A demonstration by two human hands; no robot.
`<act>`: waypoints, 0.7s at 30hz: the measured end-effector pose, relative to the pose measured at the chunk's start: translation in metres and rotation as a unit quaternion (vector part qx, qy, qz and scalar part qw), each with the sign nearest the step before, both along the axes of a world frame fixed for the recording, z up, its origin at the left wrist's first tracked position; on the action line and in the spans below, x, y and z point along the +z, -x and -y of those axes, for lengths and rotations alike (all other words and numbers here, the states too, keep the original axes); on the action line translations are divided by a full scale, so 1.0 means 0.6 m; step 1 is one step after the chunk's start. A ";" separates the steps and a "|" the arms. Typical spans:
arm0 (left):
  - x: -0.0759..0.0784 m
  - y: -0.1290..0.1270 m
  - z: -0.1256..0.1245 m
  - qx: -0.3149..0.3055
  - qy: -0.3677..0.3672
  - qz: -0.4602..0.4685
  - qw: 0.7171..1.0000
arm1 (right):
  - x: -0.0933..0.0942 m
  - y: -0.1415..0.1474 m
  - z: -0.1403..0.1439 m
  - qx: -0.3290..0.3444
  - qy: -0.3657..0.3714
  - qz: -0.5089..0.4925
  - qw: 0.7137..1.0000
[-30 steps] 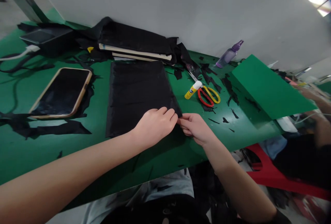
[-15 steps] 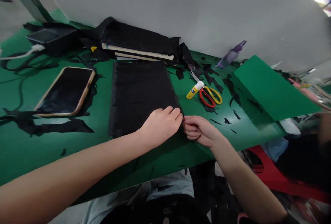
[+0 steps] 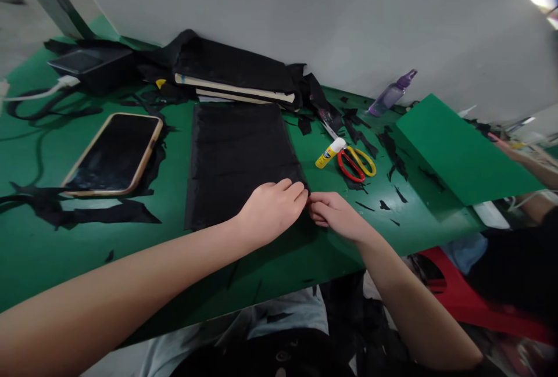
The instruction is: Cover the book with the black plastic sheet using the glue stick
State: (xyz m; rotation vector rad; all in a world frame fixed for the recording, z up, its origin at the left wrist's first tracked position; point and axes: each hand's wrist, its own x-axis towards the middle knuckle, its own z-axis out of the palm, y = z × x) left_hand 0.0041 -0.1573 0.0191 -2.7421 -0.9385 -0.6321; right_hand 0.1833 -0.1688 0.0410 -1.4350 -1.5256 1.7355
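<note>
A flat, black fabric-covered panel lies on the green table in front of me. My left hand rests across its lower right part, fingers bent and closed over the right edge. Right beside those fingertips, my right hand is curled in a pinch at the same edge. The fingertips hide exactly what bit of black material is between them. To the right of the panel lie a yellow glue stick with a white cap and scissors with one red and one yellow handle.
A phone lies at left over black scraps. Behind the panel sits a stack of black-covered pieces. A purple spray bottle and a raised green board are at right. Another person's arm shows beyond the board.
My right hand has turned slightly and moved up a little along the edge. My left hand keeps its place. At far right, the other person's arm has come into clearer view.
</note>
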 end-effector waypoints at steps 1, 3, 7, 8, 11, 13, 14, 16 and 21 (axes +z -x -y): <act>0.000 0.000 -0.001 0.001 0.006 0.006 1.000 | 0.001 -0.001 0.000 0.008 -0.026 0.032 0.999; -0.001 0.000 -0.003 0.005 0.019 0.021 1.000 | 0.004 -0.002 0.000 0.036 -0.119 0.123 0.985; -0.001 0.000 -0.008 0.011 0.054 0.043 0.998 | 0.009 0.000 0.004 0.110 -0.305 0.304 0.896; -0.001 0.000 -0.010 0.009 0.062 0.046 0.997 | 0.009 0.001 0.005 0.122 -0.329 0.344 0.871; -0.001 0.001 -0.012 0.005 0.078 0.052 0.996 | 0.004 0.003 0.010 0.146 -0.377 0.448 0.797; -0.003 0.002 -0.012 0.002 0.078 0.054 0.995 | -0.001 0.002 0.012 0.161 -0.402 0.480 0.763; -0.004 0.002 -0.012 0.001 0.074 0.052 0.996 | -0.003 0.001 0.013 0.167 -0.411 0.485 0.753; -0.005 0.001 -0.010 0.000 0.057 0.048 0.997 | -0.005 -0.003 0.015 0.163 -0.417 0.483 0.752; -0.004 -0.005 -0.002 0.005 -0.003 0.018 1.000 | -0.007 -0.019 0.001 -0.016 -0.384 0.394 0.835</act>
